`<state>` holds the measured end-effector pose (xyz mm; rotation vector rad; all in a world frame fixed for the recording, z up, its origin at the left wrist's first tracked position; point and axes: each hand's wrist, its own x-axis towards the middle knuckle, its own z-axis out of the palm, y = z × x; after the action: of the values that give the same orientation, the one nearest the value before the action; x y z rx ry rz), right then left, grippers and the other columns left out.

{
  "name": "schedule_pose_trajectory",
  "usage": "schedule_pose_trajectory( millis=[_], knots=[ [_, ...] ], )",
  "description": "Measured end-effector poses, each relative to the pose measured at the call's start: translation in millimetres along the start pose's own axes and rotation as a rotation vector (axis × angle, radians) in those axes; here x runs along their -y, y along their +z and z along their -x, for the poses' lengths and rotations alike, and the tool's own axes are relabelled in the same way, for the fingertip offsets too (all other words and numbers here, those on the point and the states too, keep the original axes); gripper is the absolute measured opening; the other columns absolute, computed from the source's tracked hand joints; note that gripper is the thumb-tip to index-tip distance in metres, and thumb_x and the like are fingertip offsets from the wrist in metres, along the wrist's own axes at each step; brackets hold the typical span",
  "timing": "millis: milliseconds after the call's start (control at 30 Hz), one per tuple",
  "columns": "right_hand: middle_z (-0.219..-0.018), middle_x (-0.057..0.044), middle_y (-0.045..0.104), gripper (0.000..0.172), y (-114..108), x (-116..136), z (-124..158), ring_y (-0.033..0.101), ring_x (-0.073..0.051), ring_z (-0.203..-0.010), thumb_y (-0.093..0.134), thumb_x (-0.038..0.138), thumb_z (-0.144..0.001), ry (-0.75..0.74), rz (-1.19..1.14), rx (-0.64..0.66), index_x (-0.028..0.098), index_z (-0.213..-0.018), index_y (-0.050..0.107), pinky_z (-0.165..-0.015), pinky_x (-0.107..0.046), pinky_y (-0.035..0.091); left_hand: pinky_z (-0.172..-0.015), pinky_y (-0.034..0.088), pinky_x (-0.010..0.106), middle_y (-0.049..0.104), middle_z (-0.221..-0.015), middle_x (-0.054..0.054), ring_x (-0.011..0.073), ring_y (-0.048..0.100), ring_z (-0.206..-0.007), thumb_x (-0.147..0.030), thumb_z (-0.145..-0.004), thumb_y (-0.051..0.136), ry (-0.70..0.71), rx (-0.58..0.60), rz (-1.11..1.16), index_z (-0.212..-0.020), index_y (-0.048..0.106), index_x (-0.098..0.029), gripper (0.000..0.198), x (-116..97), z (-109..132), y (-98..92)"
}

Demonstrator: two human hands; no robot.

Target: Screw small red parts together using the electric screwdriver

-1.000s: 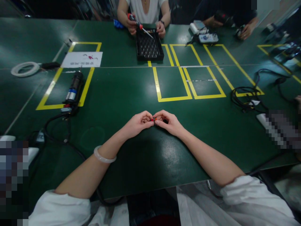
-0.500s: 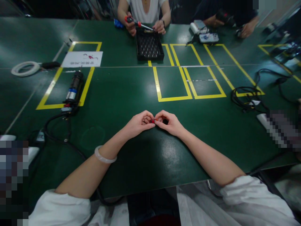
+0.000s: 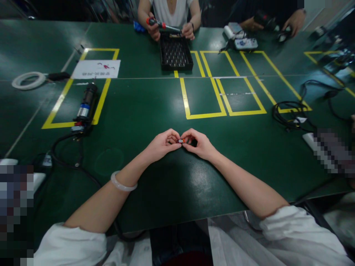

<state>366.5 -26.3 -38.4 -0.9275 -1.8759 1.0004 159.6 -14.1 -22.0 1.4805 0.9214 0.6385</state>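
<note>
My left hand [image 3: 162, 145] and my right hand [image 3: 200, 144] meet fingertip to fingertip over the green table [image 3: 155, 111], a little in front of me. Between them they pinch a tiny red part [image 3: 181, 140]; both hands are closed on it with fingers curled. It is too small to tell its shape. A pale bangle [image 3: 122, 184] sits on my left wrist. Both forearms rest on the table.
A black cylindrical device [image 3: 85, 105] with a cable lies at the left on yellow tape lines. A coiled black cable [image 3: 290, 112] lies at the right. Across the table a person holds a red-handled screwdriver [image 3: 162, 25] over a black tray [image 3: 175, 55]. Another person's hands work at the far right.
My hands stay in place and turn the small red part slightly between the fingertips. The person opposite has lifted the screwdriver away from the tray.
</note>
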Motion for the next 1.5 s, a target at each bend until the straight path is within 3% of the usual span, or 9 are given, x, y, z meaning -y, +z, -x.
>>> schedule_pose_trajectory(
  millis=[633, 1200, 1500],
  knots=[
    [-0.092, -0.003, 0.062, 0.015, -1.5, 0.4, -0.1, 0.06, -0.013, -0.079, 0.064, 0.014, -0.083, -0.028, 0.047, 0.001, 0.019, -0.097, 0.061, -0.069, -0.027, 0.047, -0.076, 0.05, 0.026, 0.064, -0.096, 0.004, 0.0117, 0.06, -0.082, -0.031, -0.078, 0.075, 0.008, 0.001, -0.013, -0.102, 0.056, -0.015, 0.034, 0.2, 0.8, -0.9],
    [-0.084, -0.002, 0.071, 0.014, -1.1, -3.2, 1.9, 0.069, -0.014, -0.076, 0.059, 0.032, -0.094, 0.176, -0.205, -0.004, 0.019, -0.095, 0.062, -0.073, -0.027, 0.053, -0.078, 0.05, 0.028, 0.067, -0.096, 0.006, 0.0143, 0.063, -0.085, -0.035, -0.08, 0.072, -0.009, 0.021, -0.051, -0.101, 0.06, -0.014, 0.032, -0.4, 0.7, -1.3],
    [-0.081, 0.0, 0.067, 0.011, -2.5, -1.0, 1.4, 0.06, -0.011, -0.069, 0.063, 0.03, -0.09, 0.145, -0.107, -0.014, 0.019, -0.092, 0.064, -0.067, -0.025, 0.049, -0.078, 0.05, 0.028, 0.067, -0.093, 0.005, 0.0136, 0.062, -0.083, -0.039, -0.081, 0.073, -0.014, 0.013, -0.042, -0.099, 0.061, -0.014, 0.032, -1.3, 1.3, -0.6]
  ],
)
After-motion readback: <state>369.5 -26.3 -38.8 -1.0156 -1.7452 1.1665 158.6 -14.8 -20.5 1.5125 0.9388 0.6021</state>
